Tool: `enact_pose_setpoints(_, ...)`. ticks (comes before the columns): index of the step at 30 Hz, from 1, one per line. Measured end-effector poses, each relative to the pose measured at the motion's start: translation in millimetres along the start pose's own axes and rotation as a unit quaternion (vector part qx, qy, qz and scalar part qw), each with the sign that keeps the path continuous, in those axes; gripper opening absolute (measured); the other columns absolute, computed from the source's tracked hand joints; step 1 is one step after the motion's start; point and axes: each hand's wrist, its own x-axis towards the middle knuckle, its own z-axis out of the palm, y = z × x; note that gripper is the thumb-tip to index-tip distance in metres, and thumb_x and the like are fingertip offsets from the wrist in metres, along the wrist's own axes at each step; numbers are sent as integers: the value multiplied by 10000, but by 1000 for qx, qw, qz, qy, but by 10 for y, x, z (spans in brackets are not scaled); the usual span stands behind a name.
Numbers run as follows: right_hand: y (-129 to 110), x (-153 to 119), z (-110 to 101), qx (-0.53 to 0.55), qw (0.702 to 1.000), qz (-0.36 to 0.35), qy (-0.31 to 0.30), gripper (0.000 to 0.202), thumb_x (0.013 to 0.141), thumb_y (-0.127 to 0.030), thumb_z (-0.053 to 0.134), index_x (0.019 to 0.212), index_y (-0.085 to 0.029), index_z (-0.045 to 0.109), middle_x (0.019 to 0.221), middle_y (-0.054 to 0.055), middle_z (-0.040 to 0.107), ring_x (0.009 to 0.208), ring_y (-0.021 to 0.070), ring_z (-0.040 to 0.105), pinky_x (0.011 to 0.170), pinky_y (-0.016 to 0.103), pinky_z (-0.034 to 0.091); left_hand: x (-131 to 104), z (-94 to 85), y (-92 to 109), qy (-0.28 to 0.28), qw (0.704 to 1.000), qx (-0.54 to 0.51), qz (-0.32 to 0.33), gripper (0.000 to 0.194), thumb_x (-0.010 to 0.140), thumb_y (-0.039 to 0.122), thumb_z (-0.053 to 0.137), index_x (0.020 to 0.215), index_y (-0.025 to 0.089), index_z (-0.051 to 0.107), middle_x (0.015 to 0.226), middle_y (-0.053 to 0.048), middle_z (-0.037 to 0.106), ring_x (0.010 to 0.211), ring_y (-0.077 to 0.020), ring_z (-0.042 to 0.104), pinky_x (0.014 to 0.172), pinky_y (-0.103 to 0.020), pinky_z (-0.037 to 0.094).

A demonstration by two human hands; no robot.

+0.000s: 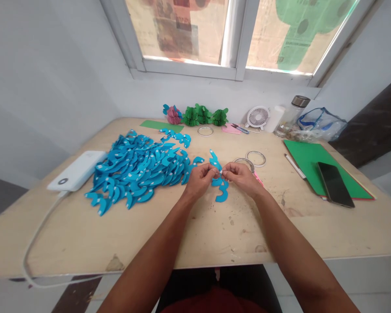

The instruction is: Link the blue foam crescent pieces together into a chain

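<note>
Both hands meet at the middle of the wooden table [215, 234]. The fingers of my left hand [200, 180] are pinched together, and my right hand [243, 176] is pinched too, its fingertips almost touching the left ones. A tiny white bit shows between the fingertips; what each hand grips is too small to make out. Curved blue pieces [221, 193] lie under and around the fingertips. Left of my left hand spreads a big pile of blue curved pieces [143, 165] with small white squares on them. Rolls of tape [256, 158] lie just beyond my right hand.
A white power bank [78, 171] with a cable sits at the left. Green paper figures [203, 114], a small fan [258, 117], scissors [240, 128] and a glass bottle [291, 116] line the back. At the right, a black phone [335, 184] rests on green sheets [308, 167] beside a pen [295, 166].
</note>
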Motion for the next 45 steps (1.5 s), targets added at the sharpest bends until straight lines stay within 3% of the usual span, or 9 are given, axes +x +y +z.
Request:
enact_pose_setpoints(7,-24,-13,5,-21,1000,3,-8,118,747,-273,553,744,-160,587,641,-12,558,594,105,483,543,226,362,19,-23,-47,19,996,78,30,155,739,267,538,654,171,625,663,5,634,619,-119,555,576,-226,425)
enact_pose_setpoints(18,-61,-42,1,-83,996,-16,-23,95,745,-243,534,712,-162,570,612,-33,502,557,91,419,528,221,322,34,-36,-100,-11,990,128,60,103,706,235,555,650,171,614,628,18,621,551,-98,511,513,-209,384)
enact_pose_setpoints(27,-61,-51,-5,-129,991,-19,-24,96,739,-243,535,714,-161,578,557,-52,435,520,84,384,490,216,271,27,-30,-81,-30,996,88,8,74,663,217,571,621,163,600,622,18,632,530,-92,524,497,-195,408)
enact_pose_setpoints(35,-61,-47,-10,-144,989,-28,-27,124,743,-269,533,727,-161,590,591,-38,497,538,88,417,501,216,290,13,-44,-30,-39,997,57,-15,106,663,222,581,585,154,606,620,10,635,570,-102,550,543,-200,432)
enact_pose_setpoints(42,-58,-33,1,-169,985,-19,38,159,733,-314,574,688,-162,564,563,-40,481,519,88,416,484,215,289,10,-11,-68,37,986,148,64,81,681,219,567,637,182,623,645,17,652,576,-106,546,561,-208,435)
enact_pose_setpoints(45,-44,-27,1,-136,990,-7,35,176,747,-327,565,679,-165,554,556,-42,480,505,86,414,480,216,300,-1,11,-70,66,976,180,98,72,689,193,556,668,191,625,665,19,660,598,-106,559,599,-209,446)
